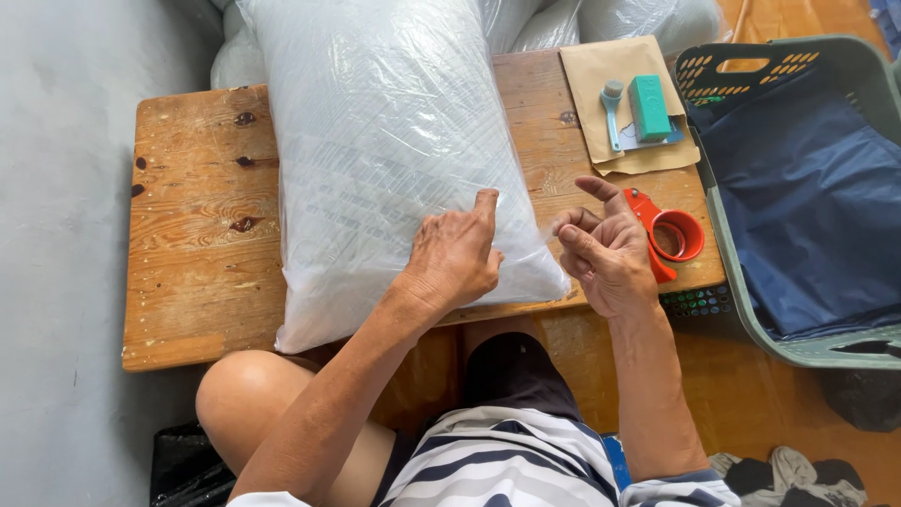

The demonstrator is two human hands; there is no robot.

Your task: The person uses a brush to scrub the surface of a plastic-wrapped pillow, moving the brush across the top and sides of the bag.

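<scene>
While the big, puffy white pillow sealed in clear plastic film is lying lengthwise on the knotty wooden bench, your left hand is resting flat on its near right corner, fingers together and pressing the wrap. It is probably handling light and soft, with slippery film, so the corners and edges are likely the best hold. Your right hand is hovering just beside it, fingers loosely curled and holding nothing I can see, near the red tape dispenser.
</scene>
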